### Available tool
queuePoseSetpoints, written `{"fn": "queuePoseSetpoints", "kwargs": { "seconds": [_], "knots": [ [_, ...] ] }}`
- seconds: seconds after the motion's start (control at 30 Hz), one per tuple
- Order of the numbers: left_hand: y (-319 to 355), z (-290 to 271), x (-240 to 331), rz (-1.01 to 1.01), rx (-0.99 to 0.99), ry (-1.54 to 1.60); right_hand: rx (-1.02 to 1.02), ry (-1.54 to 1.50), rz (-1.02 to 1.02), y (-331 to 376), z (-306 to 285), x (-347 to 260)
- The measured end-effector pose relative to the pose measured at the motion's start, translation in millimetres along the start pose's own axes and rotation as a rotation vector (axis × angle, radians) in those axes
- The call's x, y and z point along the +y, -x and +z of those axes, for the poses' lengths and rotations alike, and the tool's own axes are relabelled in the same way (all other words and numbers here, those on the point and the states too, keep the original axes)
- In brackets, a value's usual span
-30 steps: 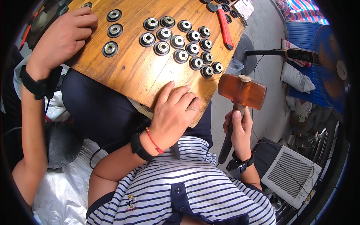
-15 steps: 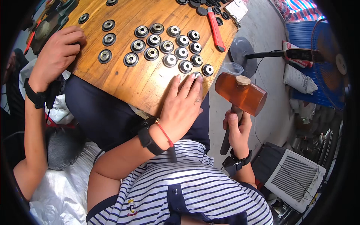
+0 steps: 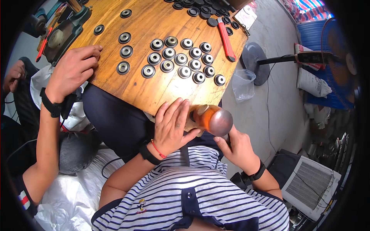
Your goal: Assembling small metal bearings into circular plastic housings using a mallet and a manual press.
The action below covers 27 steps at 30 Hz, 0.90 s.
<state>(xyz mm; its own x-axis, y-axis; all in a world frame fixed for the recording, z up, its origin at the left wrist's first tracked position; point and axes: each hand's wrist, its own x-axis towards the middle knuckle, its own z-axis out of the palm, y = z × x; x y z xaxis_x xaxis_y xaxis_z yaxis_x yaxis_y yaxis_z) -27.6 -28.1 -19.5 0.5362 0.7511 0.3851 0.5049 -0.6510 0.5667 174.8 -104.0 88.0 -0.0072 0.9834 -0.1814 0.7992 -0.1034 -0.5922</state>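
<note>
So we're over a concrete floor next to a wooden table, with a loose cluster of black flanged caps with ball bearings sitting well up the tabletop and a red utility knife just past them. Our right hand is wrapped round the handle of an amber-headed mallet, its head tipped over the near corner. Our left hand is laid on that corner with the fingers stretched out and thumb spread, right beside the mallet; can't tell if anything's under it. A co-worker's hand is at the left edge, fingers loosely curled. Looks to us like the tapping step at the corner, so the next move calls for a square hit and that thumb well clear. Compared with half a second ago: our left fingertips were on the cluster's nearest cap and the mallet was held off to the right of the table. Now both are at the corner, and that cap's gone from its spot, maybe hidden under hand or mallet.
</note>
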Motion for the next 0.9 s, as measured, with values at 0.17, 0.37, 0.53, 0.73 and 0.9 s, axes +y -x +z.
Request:
{"fn": "queuePoseSetpoints", "kwargs": {
  "seconds": [0.17,0.37,0.53,0.73,0.9],
  "knots": [
    [3,6,-5,-0.026,0.047,0.022,-0.147,-0.089,0.251,-7,-34,-33],
    [1,5,-4,-0.005,0.096,0.055,-0.02,0.152,-0.149,5,-1,-11],
    [2,3,-4,-0.03,0.094,0.079,-0.27,-0.153,0.29,-14,-7,-16],
    [-21,-11,14,-0.008,-0.096,0.095,0.27,-0.74,0.408,16,6,10],
    [-36,-34,5,0.015,-0.173,0.074,0.365,-0.793,0.48,9,6,33]
  ]
}}
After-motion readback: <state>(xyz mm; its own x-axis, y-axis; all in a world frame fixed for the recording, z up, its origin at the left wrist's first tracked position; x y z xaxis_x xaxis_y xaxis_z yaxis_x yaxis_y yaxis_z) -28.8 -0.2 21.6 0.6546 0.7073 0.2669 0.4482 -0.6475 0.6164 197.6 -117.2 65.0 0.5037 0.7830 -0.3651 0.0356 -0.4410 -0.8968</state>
